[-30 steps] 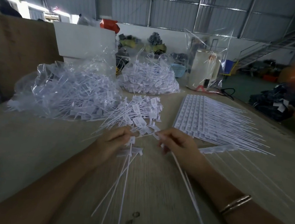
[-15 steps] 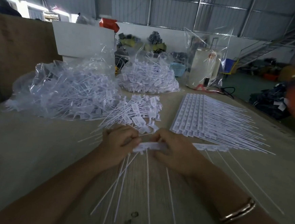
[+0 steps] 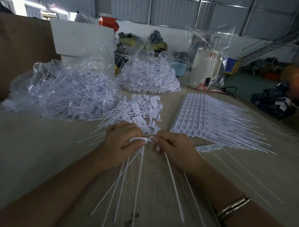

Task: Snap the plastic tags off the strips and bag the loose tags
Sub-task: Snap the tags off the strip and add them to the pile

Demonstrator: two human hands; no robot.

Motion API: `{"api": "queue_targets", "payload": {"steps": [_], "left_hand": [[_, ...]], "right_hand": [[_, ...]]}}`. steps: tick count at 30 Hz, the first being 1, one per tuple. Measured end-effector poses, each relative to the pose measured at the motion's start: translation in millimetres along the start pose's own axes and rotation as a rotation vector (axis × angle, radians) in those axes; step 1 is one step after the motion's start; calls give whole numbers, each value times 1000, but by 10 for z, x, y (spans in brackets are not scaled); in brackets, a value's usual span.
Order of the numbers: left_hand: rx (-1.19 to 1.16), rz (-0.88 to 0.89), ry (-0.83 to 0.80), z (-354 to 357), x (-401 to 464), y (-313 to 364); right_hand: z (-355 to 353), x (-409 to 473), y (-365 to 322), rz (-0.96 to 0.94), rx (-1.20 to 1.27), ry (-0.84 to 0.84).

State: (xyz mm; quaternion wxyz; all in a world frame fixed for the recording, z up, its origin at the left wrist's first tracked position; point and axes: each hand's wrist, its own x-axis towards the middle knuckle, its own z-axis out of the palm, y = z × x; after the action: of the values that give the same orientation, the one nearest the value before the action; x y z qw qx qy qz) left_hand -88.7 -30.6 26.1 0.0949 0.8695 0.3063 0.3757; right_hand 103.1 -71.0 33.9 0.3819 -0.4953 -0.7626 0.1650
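A short white plastic strip of tags (image 3: pixel 139 141), its flat heads joined side by side and thin tails trailing toward the person, sits between the two hands above the pale wooden tabletop (image 3: pixel 34 158). The left hand (image 3: pixel 120 147) curls its fingers round the heads of several tags, with four or so white tails fanning down from under it. The right hand (image 3: pixel 174 149) pinches the neighbouring tag head between thumb and fingertips, touching the left hand's bundle, and one or two tails run down below its palm; a metal bangle (image 3: pixel 233 207) rings the right wrist. Just beyond the hands lies a small loose heap of separated white tags (image 3: pixel 140 110). Beyond and to the left of the left hand is a large clear plastic bag stuffed with white tags (image 3: pixel 62 92), and farther ahead of both hands a second, rounder clear bag of tags (image 3: pixel 148 77). To the right of the right hand and a little ahead, a flat stack of uncut white tag strips (image 3: pixel 207 118) lies with tails pointing right; another single strip (image 3: pixel 208 147) rests just beside the right hand. At the far edge stand a white box (image 3: pixel 81 36) and a cream kettle inside a clear bag (image 3: pixel 206 66).
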Motion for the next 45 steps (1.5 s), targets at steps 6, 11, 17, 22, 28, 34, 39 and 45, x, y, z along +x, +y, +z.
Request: {"api": "queue_targets", "payload": {"steps": [6,11,17,22,28,34,39,45], "left_hand": [[-261,-38,26,-15,18,56],[-527,-208,18,-32,-14,155],[-705,-326,108,-160,-93,73],[237,-172,-65,-89,-51,-132],[-4,-217,38,-19,-31,8],[-2,-215,0,37,15,-19],[109,-192,-48,51,-43,-28],[254,-77,-67,84,-69,39]], "right_hand": [[32,-17,-145,45,270,12],[22,-31,-232,7,502,-42],[-170,-71,-44,130,571,145],[69,-35,-26,104,45,7],[213,-15,-99,-37,-93,-34],[3,-17,-52,49,17,-75],[-149,-45,95,67,-267,-265],[-307,-89,136,-13,-381,-382]]}}
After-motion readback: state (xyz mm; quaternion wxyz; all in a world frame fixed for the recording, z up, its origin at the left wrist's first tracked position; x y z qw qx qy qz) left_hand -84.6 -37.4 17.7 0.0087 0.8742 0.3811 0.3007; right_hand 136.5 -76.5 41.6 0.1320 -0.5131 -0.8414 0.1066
